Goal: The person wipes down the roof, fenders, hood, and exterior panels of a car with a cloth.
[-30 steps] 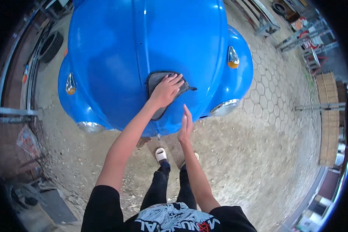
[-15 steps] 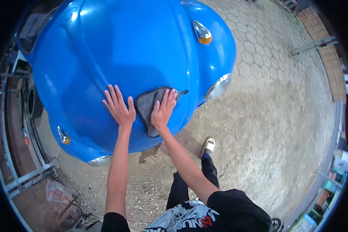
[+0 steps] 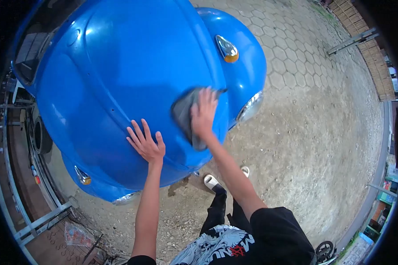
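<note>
A grey cloth (image 3: 183, 110) with a dark edge lies against the blue car hood (image 3: 141, 57), toward the hood's right front side. On top of the cloth my right hand (image 3: 203, 114) presses flat, slightly blurred, its fingers stretched out. My left hand (image 3: 148, 143) rests on the bare blue metal to the left of the cloth, fingers spread, holding nothing. The two hands are apart.
Right of the hood are a fender with a chrome and orange signal lamp (image 3: 227, 48) and a headlight (image 3: 250, 107). A tire (image 3: 42, 136) and metal rails stand at left. Hexagonal paving (image 3: 292, 57) meets dirt ground. My feet are just before the car.
My right hand is now on the cloth, where my left hand was at first. The cloth has moved right across the hood. My left hand lies on the hood, and the view has turned.
</note>
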A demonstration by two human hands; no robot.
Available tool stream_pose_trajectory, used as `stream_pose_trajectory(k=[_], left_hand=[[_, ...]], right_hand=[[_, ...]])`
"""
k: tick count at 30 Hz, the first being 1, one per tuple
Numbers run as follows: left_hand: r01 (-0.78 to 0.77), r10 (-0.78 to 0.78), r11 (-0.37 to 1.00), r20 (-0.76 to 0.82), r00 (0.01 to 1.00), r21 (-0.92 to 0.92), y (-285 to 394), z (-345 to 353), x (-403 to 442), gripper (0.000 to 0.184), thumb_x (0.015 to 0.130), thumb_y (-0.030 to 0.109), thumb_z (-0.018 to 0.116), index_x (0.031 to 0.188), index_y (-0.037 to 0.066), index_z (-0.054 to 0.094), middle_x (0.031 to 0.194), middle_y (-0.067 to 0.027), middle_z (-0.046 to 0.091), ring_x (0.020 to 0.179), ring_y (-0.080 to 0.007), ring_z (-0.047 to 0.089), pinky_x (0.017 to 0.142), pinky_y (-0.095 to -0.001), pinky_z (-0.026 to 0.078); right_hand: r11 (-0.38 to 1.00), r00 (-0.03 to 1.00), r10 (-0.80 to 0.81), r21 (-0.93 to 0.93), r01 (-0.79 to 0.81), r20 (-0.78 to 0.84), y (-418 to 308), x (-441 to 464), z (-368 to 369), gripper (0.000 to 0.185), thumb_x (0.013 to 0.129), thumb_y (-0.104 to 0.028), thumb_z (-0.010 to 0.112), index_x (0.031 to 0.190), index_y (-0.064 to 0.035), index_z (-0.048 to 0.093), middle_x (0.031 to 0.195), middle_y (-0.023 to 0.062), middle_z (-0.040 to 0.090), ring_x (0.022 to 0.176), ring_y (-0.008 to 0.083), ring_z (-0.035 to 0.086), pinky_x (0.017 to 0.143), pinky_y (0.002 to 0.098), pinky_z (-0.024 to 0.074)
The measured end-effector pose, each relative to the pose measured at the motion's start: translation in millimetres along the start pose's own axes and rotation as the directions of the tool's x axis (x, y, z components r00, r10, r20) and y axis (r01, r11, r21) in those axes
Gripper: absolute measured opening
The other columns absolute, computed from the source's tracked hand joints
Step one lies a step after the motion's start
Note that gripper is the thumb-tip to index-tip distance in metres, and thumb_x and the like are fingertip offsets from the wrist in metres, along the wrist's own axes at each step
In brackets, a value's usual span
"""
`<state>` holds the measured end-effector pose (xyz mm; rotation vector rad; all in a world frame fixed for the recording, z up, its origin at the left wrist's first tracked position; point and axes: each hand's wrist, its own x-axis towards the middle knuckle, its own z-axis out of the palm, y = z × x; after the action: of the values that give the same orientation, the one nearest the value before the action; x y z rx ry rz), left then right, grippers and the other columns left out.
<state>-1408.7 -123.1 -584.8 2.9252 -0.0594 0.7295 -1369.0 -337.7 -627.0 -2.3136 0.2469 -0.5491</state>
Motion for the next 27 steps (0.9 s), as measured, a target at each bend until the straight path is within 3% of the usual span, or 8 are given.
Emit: stream_pose_trajectory(k=[3,6,8,10,14,17,23,27], left_hand=[[-0.011,0.012,0.999,0.018,1.0,-0.05,-1,-8,-3,0.075,0.109,0.059,0.016,0.16,0.013,0.048,0.169,-0.0172,0.036,0.156,-0.0437,0.029,0.127,-0.0602,0.017],[-0.013,0.008,0.994,-0.042,0.999,-0.11,-4,-3,-4,0.078,0.108,0.062,0.014,0.158,0.014,0.051,0.168,-0.0172,0.039,0.155,-0.0443,0.032,0.126,-0.0613,0.019],[-0.009,0.007,0.997,-0.033,0.999,-0.073,-3,1,-3,0.08,0.108,0.063,0.012,0.159,0.014,0.05,0.168,-0.0166,0.038,0.155,-0.0439,0.031,0.126,-0.0612,0.018],[-0.006,0.007,0.999,0.002,1.0,-0.053,-3,-4,-5,0.079,0.109,0.062,0.013,0.16,0.013,0.048,0.169,-0.0161,0.037,0.156,-0.0434,0.029,0.126,-0.061,0.016],[0.002,-0.001,0.999,0.003,1.0,-0.041,-5,0,-7,0.077,0.109,0.064,0.017,0.161,0.015,0.047,0.169,-0.0147,0.037,0.156,-0.0432,0.03,0.126,-0.0617,0.018],[-0.001,0.001,1.0,-0.01,1.0,-0.005,-5,1,-7,0.074,0.109,0.061,0.019,0.16,0.016,0.048,0.169,-0.014,0.037,0.156,-0.0428,0.031,0.125,-0.0609,0.02],[0.002,-0.002,1.0,-0.006,1.0,-0.025,1,-7,-8,0.073,0.109,0.061,0.02,0.161,0.016,0.047,0.17,-0.0136,0.036,0.156,-0.042,0.03,0.126,-0.0607,0.019],[-0.02,0.02,1.0,-0.023,1.0,-0.021,-4,1,-7,0.074,0.109,0.06,0.021,0.161,0.015,0.047,0.17,-0.0144,0.036,0.156,-0.0424,0.029,0.126,-0.061,0.017]], right_hand=[[0.96,0.938,-0.275,0.004,0.28,0.213,-44,-67,8,0.073,0.099,-0.044,0.058,0.162,-0.0108,0.041,0.173,0.014,0.028,0.16,0.0382,0.021,0.128,0.0559,0.016],[0.863,0.8,-0.504,0.158,0.479,0.326,-57,21,-2,0.071,0.101,-0.046,0.056,0.162,-0.0121,0.041,0.172,0.0139,0.03,0.16,0.0392,0.021,0.128,0.0582,0.0144],[0.852,0.805,-0.524,0.145,0.504,0.277,-67,90,0,0.07,0.102,-0.048,0.055,0.162,-0.0129,0.042,0.172,0.0126,0.031,0.16,0.038,0.021,0.128,0.0561,0.016],[0.869,0.844,-0.495,0.095,0.486,0.208,-68,140,10,0.071,0.102,-0.049,0.057,0.161,-0.0141,0.043,0.172,0.0128,0.029,0.16,0.0402,0.02,0.129,0.0544,0.0161],[0.935,0.931,-0.348,-0.029,0.353,0.109,-63,148,12,0.076,0.099,-0.051,0.06,0.163,-0.0167,0.04,0.174,0.0179,0.022,0.16,0.0427,0.017,0.129,0.0543,0.0158],[0.96,0.953,-0.279,0.012,0.28,0.118,-52,117,1,0.083,0.096,-0.053,0.063,0.166,-0.0169,0.034,0.174,0.0235,0.016,0.161,0.0437,0.014,0.129,0.0547,0.0151],[0.98,0.977,-0.171,0.123,0.155,0.125,10,23,-31,0.09,0.098,-0.05,0.061,0.168,-0.0061,0.023,0.175,0.0219,0.016,0.161,0.0423,0.013,0.129,0.0545,0.0142],[0.993,0.979,-0.111,-0.007,0.114,0.172,64,-10,-31,0.088,0.101,-0.05,0.056,0.167,-0.0034,0.022,0.175,0.0202,0.017,0.161,0.0427,0.013,0.129,0.0556,0.0135]])
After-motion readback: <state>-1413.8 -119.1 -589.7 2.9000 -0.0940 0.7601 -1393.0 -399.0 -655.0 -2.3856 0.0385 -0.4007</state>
